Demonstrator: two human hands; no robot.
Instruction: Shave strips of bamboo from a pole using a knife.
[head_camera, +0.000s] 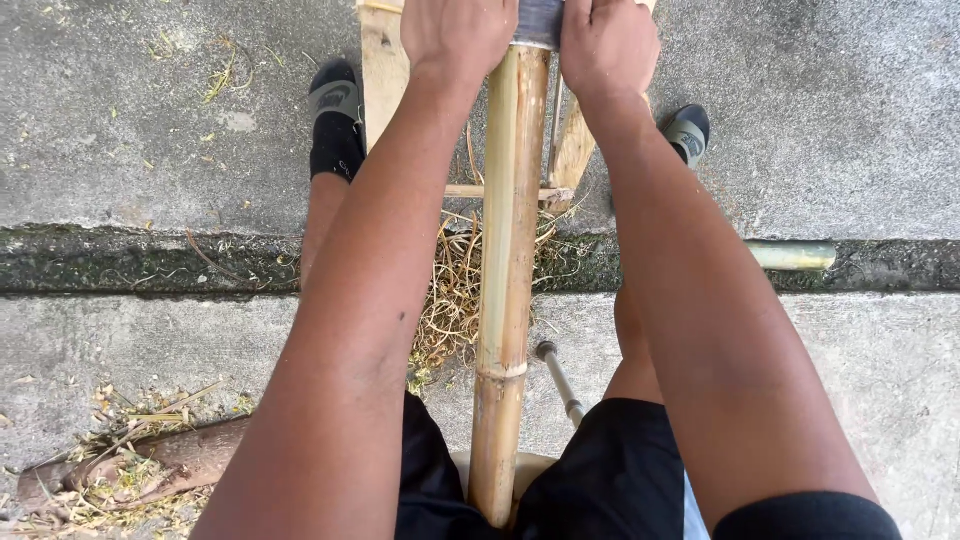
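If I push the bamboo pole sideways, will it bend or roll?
The bamboo pole looks thick and jointed, so it probably stays stiff. Being round and smooth, it might roll or slip, though the left hand and right hand grip its top.

Grey concrete ground (840, 120) is crossed by a dark, mossy seam (130, 262). Dry grass and shavings (455, 290) are heaped at the seam. A short green tube (792, 256) is seen lying in it at right. A brown log (170, 462) is littered with straw at lower left.
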